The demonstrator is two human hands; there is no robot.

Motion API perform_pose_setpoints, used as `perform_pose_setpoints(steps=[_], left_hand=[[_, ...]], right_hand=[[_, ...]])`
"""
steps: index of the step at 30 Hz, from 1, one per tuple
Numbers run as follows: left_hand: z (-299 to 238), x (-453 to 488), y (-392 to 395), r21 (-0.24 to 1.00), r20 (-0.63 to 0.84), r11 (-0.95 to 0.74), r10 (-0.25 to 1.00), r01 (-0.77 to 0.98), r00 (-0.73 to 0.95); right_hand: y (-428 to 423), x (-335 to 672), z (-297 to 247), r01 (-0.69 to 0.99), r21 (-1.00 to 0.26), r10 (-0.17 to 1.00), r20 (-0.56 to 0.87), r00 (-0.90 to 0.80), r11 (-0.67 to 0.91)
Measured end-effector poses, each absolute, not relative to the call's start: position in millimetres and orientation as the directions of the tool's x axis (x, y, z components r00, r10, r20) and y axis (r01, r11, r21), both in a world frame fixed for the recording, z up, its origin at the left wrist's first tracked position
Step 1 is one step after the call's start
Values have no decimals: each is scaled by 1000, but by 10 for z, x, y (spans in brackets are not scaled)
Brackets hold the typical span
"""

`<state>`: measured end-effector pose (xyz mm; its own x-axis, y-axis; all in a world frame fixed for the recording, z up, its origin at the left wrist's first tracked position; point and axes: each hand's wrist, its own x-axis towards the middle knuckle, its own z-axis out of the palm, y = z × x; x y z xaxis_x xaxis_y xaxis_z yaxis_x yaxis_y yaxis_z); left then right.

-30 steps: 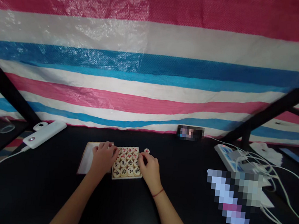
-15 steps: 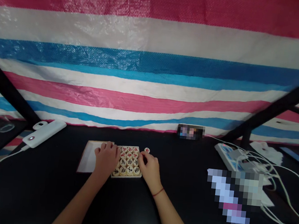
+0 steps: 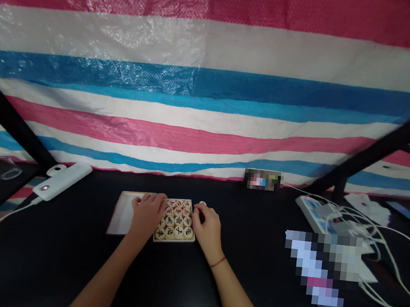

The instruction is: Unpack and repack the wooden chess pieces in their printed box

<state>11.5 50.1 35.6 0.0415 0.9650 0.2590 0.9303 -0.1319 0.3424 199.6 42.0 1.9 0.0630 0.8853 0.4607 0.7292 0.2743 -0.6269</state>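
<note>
An open shallow box (image 3: 173,241) holds rows of round xiangqi pieces (image 3: 178,231), red characters at the back and black ones in front. Its lid (image 3: 122,215) lies inside up against the left side. My left hand (image 3: 148,212) rests over the box's left edge, thumb apart from the fingers, hiding part of the left column. At the right edge, my right hand (image 3: 209,227) is curled with thumb and index finger close together; what they grip, if anything, is hidden. A loose xiangqi piece (image 3: 202,203) peeks out just behind this hand.
A white power bank (image 3: 66,183) with a cable lies at left. To the right are a power strip (image 3: 309,208) with tangled white cables and a blurred-out long object (image 3: 316,277). A small blurred object (image 3: 264,179) stands by the striped sheet (image 3: 207,134) at the back.
My right hand has moved slightly away from me and to the right, now covering most of the loose xiangqi piece. My left hand stays at the box's left side.
</note>
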Motion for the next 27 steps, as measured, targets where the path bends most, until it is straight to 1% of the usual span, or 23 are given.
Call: perform_pose_setpoints(steps=[2,5,8,11,14,16,18,22,24,27], left_hand=[[381,141,483,439,306,-182,951,880,44],[394,211,431,615,309,-280,946,737,102],[372,284,374,768,284,-301,951,566,120],[347,323,342,851,228,-234,971,471,71],[337,328,342,874,189,-195,980,446,59],[333,318,353,862,199,-211,977,460,75],[328,296,368,833,234,-246,968,495,87],[322,223,400,788,262,-254,963,561,67],[324,187,410,785,251,-233,967,574,49],[335,151,417,786,246,-213,969,580,22]], right_hand=[[394,1982,74,730,-579,832,554,26,362],[348,1937,158,703,-476,748,653,-120,528],[311,1896,207,648,-442,701,683,-205,620],[291,1881,216,607,-459,701,670,-244,649],[298,1881,201,590,-472,701,670,-243,656],[328,1901,180,599,-489,711,672,-205,634],[383,1955,145,636,-520,737,665,-117,570],[530,2151,23,733,-581,794,601,93,354],[589,2243,-45,755,-591,831,545,113,285],[630,2307,-114,756,-603,876,476,82,257]])
